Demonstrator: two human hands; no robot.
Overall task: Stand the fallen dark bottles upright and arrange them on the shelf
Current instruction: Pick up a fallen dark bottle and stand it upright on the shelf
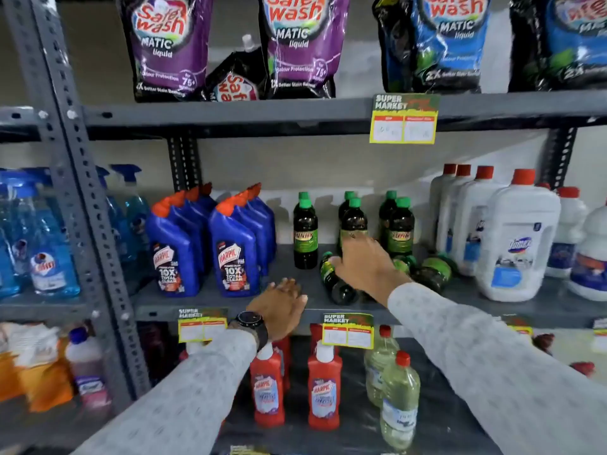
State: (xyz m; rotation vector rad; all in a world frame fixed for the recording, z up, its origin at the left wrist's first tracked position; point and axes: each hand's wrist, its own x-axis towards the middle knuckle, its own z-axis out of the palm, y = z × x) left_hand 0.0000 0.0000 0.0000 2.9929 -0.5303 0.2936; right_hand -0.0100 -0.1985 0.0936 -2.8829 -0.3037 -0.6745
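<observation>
Nearest the camera, the left hand (pixel 279 307) rests palm-down on the front lip of the middle shelf (pixel 230 300), fingers together and flat, holding nothing. A wristwatch (pixel 251 321) sits at its cuff.

Just beyond, the right hand (pixel 361 261) reaches over a fallen dark bottle (pixel 335 280) lying on its side, base toward the shelf edge. The fingers curl onto the bottle's upper end; whether they have closed fully cannot be told. More fallen bottles (pixel 430 270) lie to the right, green caps facing forward.

Handling judgement: the bottles appear to be rigid plastic, filled, moderately heavy and smooth, so they may roll. Take hold around the body near the label, not the cap.

Further back, upright dark bottles (pixel 305 231) stand in paired rows between the blue Harpic bottles (pixel 235 254) and the white jugs (pixel 515 244).
</observation>
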